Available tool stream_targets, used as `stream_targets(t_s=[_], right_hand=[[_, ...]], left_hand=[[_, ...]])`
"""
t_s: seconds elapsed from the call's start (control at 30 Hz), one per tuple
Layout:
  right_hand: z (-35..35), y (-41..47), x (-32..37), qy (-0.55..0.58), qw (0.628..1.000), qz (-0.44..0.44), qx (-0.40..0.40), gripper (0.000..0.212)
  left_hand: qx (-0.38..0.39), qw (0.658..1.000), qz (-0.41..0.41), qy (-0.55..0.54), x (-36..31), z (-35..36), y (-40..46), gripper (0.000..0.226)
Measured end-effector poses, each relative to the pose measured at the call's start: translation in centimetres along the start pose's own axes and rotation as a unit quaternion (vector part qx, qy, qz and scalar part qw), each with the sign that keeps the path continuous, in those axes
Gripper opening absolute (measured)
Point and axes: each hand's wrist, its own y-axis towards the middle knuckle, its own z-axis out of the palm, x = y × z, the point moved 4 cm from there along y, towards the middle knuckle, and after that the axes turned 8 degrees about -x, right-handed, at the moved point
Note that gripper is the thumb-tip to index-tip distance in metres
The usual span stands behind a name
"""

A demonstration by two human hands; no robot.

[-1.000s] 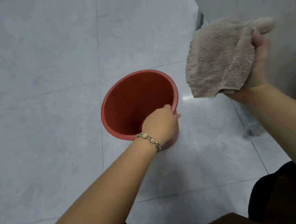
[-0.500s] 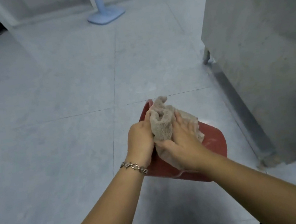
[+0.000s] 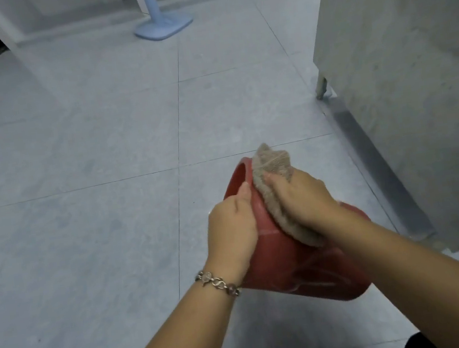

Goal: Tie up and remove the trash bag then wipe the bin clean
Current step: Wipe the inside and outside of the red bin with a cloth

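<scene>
pressing beige cloth [image 3: 276, 196] on tilted red bin [image 3: 301, 266], right hand [image 3: 301, 196] flat; left hand [image 3: 231, 229] grip clasps rim (thumb up).

The right hand [image 3: 301, 199] and cloth [image 3: 275, 185] hide much of the bin [image 3: 292, 264] opening.

Bare forearms; silver chain bracelet [image 3: 218, 284], left wrist.

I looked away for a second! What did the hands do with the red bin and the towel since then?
The red bin came up off the floor and tipped on its side, mouth facing away. The right hand brought the towel down from the air onto the bin's outside wall. The left hand still grips the bin at its rim.
</scene>
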Motion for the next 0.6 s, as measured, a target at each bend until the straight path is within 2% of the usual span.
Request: stream_targets(t_s=[0.1, 0.17, 0.33, 0.47, 0.6], right_hand=[[1.3, -4.1, 3.1, -0.019, 0.984, -0.158, -0.077, 0.076], [2.1, -6.4, 4.1, -0.006, 0.965, -0.245, -0.096, 0.076], [2.6, -8.2, 3.0, -0.055, 0.942, -0.315, -0.108, 0.074], [2.2, -8.0, 1.6, -0.068, 0.932, -0.339, -0.11, 0.069], [-0.2, -5.4, 0.1, -0.013, 0.938, -0.302, -0.17, 0.071]], left_hand=[[-0.031, 0.985, -0.115, -0.125, 0.9, -0.8, 1.1, 0.056], [-0.039, 0.963, -0.182, -0.194, 1.2, -0.8, 1.4, 0.053], [-0.034, 0.938, -0.274, -0.212, 1.8, -0.3, 0.4, 0.051], [-0.029, 0.939, -0.27, -0.212, 1.2, 0.0, -0.4, 0.053], [-0.072, 0.965, -0.184, -0.175, -0.6, 0.0, -0.2, 0.056]])
